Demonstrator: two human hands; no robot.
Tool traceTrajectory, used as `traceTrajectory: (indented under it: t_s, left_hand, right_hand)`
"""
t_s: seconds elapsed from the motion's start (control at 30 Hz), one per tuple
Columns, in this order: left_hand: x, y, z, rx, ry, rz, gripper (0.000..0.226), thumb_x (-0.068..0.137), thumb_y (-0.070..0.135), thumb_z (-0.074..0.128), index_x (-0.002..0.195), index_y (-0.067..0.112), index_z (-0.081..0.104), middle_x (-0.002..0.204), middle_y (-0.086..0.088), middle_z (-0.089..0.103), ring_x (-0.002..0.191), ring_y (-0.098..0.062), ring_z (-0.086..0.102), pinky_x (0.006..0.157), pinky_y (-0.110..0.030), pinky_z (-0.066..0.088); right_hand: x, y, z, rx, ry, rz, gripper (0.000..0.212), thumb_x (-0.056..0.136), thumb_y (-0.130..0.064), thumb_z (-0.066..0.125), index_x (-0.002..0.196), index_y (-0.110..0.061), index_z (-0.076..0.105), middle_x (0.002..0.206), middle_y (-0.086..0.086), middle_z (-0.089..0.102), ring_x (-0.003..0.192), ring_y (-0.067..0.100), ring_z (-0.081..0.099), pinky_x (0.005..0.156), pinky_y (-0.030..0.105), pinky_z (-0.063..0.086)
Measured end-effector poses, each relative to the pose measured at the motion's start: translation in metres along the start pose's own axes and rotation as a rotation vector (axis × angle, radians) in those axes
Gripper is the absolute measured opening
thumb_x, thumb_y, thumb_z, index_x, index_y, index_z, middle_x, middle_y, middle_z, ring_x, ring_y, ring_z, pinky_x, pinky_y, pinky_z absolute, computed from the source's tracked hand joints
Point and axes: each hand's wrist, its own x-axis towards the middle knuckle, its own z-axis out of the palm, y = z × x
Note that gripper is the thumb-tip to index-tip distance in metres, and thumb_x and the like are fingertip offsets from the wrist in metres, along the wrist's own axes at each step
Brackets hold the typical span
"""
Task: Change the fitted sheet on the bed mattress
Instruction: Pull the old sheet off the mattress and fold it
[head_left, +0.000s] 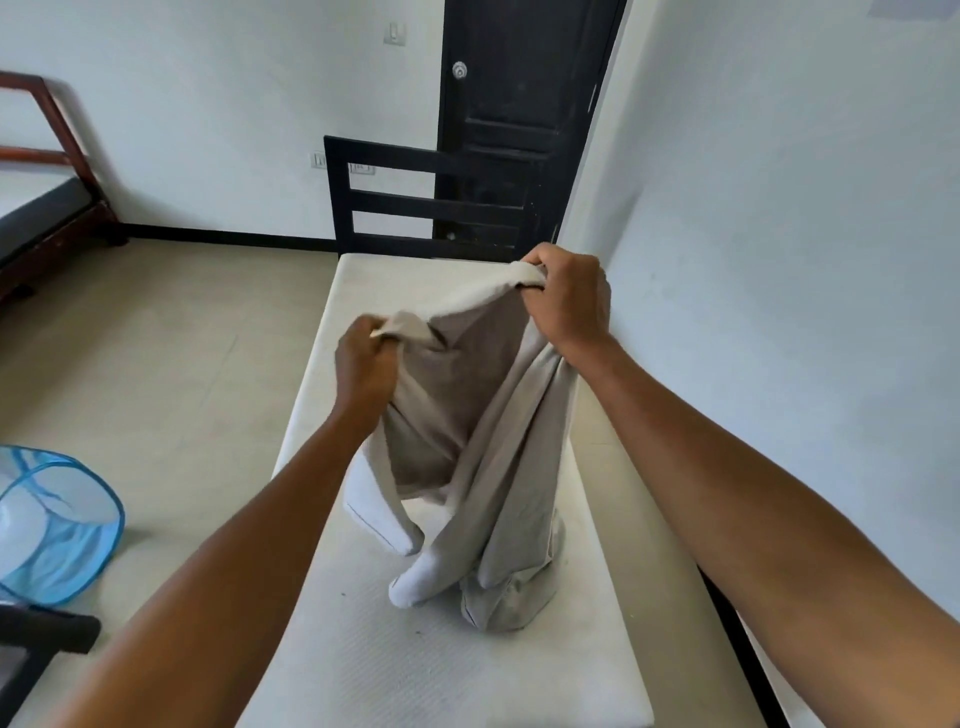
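Both left hand (366, 364) and right hand (569, 301) grip the sheet (498, 441); hamper (78, 551) near mattress (389, 665).

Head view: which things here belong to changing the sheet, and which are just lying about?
Job: beige sheet, gripped by left hand and right hand; bare mattress; possibly the blue mesh hamper.
Lying about: second bed, dark door, wall switch.

Saw only part of the white pillow (374, 499) behind the hanging sheet (498, 441), by the left edge of the mattress (395, 649). Found the mattress's near end cut off at the bottom border, the blue basket (57, 525) and second bed (47, 208) at the left border.
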Motion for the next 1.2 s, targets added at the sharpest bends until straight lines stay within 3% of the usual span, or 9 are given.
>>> traceTrajectory:
  t_s: [0.13,0.2,0.27,0.4,0.67,0.9,1.03,1.1,1.2]
  left_hand:
    - [0.007,0.059,0.036,0.184,-0.376,0.226,0.033,0.091,0.022,0.071,0.121,0.024,0.059,0.107,0.004,0.067,0.092,-0.015,0.064,0.083,-0.03,0.054]
    - [0.007,0.071,0.045,0.318,-0.371,0.332,0.003,0.092,0.014,0.064,0.093,0.013,0.066,0.086,-0.001,0.068,0.079,-0.022,0.065,0.072,-0.037,0.056]
    - [0.007,0.075,0.047,0.354,-0.293,0.419,0.017,0.089,0.006,0.058,0.073,0.01,0.06,0.067,-0.001,0.06,0.062,-0.021,0.057,0.057,-0.035,0.045]
    - [-0.001,0.077,0.048,0.365,-0.214,0.531,0.016,0.086,0.005,0.057,0.071,0.008,0.06,0.062,-0.002,0.057,0.056,-0.022,0.054,0.05,-0.034,0.044]
    - [0.025,0.049,0.008,0.359,0.12,0.135,0.019,0.084,0.007,0.048,0.084,0.007,0.067,0.082,-0.015,0.068,0.075,-0.032,0.055,0.066,-0.033,0.037]
    - [0.026,0.04,0.004,0.368,0.019,-0.014,0.016,0.087,0.013,0.057,0.099,0.007,0.064,0.088,-0.007,0.06,0.088,-0.033,0.06,0.07,-0.035,0.041]
    - [-0.011,0.054,0.028,0.289,-0.454,0.228,0.075,0.086,0.027,0.077,0.15,0.022,0.038,0.108,0.0,0.063,0.092,-0.018,0.06,0.086,-0.032,0.047]
    - [-0.024,0.054,0.053,0.335,-0.629,0.319,0.043,0.088,0.03,0.07,0.127,0.018,0.057,0.103,-0.001,0.068,0.093,-0.024,0.065,0.08,-0.03,0.046]
    - [-0.018,0.052,0.064,0.4,-0.587,0.332,0.014,0.077,0.02,0.053,0.074,0.009,0.062,0.074,-0.008,0.064,0.08,-0.035,0.064,0.062,-0.033,0.04]
  right_hand:
    - [-0.007,-0.017,0.006,0.106,-0.083,-0.134,0.013,0.078,-0.023,0.071,0.091,-0.02,0.074,0.078,0.0,0.073,0.07,0.022,0.065,0.057,0.03,0.048]
    - [-0.013,-0.014,0.008,0.122,-0.069,-0.167,0.017,0.082,-0.03,0.066,0.093,-0.019,0.073,0.081,0.0,0.072,0.071,0.019,0.065,0.059,0.03,0.049]
    - [-0.022,0.004,0.01,0.034,-0.037,-0.104,0.018,0.086,-0.028,0.058,0.093,-0.017,0.07,0.085,0.004,0.07,0.073,0.027,0.063,0.058,0.032,0.045]
    - [-0.062,0.067,0.022,-0.129,-0.038,0.213,0.005,0.085,-0.007,0.058,0.087,-0.011,0.06,0.09,0.012,0.065,0.075,0.038,0.062,0.058,0.033,0.037]
    - [-0.137,0.152,0.009,-0.156,-0.031,0.822,0.018,0.084,0.002,0.059,0.097,-0.008,0.067,0.103,0.017,0.068,0.093,0.039,0.066,0.073,0.038,0.049]
    - [-0.099,0.1,-0.007,0.16,0.027,0.459,0.029,0.082,-0.015,0.056,0.104,-0.01,0.075,0.097,0.009,0.077,0.088,0.029,0.069,0.077,0.034,0.052]
    - [-0.073,0.055,-0.003,0.153,-0.227,0.173,0.016,0.081,-0.029,0.065,0.092,-0.023,0.075,0.083,-0.002,0.074,0.076,0.02,0.066,0.065,0.029,0.046]
    - [-0.068,0.039,0.003,0.234,-0.283,0.079,0.015,0.083,-0.038,0.07,0.086,-0.024,0.075,0.077,-0.006,0.071,0.072,0.013,0.065,0.062,0.028,0.046]
    - [-0.073,0.045,0.006,0.257,-0.317,0.079,0.022,0.082,-0.05,0.071,0.081,-0.028,0.069,0.071,-0.011,0.066,0.068,0.007,0.061,0.059,0.027,0.045]
